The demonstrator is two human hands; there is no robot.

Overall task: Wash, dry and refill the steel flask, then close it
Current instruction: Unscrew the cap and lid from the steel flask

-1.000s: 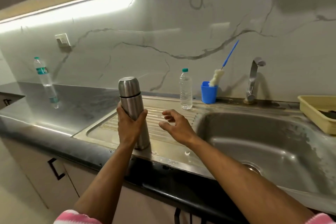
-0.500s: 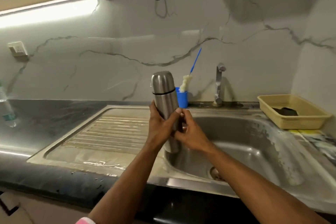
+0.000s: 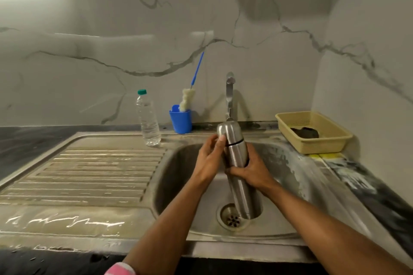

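Note:
The steel flask (image 3: 237, 156) is held upright over the sink basin (image 3: 185, 185), its domed cap on, just under the tap (image 3: 229, 94). My right hand (image 3: 251, 171) grips the flask's body around the middle. My left hand (image 3: 209, 159) is at the upper part, fingers curled against the cap near the black seam. The flask's bottom end hangs above the drain (image 3: 232, 216).
A clear water bottle (image 3: 148, 118) with a green cap stands behind the ribbed drainboard (image 3: 89, 169). A blue cup (image 3: 181, 121) holds a bottle brush (image 3: 187, 100). A beige basket (image 3: 312, 131) with a dark scrubber sits right of the sink.
The flask has gone from the drainboard to over the sink basin under the tap. My right hand took hold of its body and my left hand slid up to the cap.

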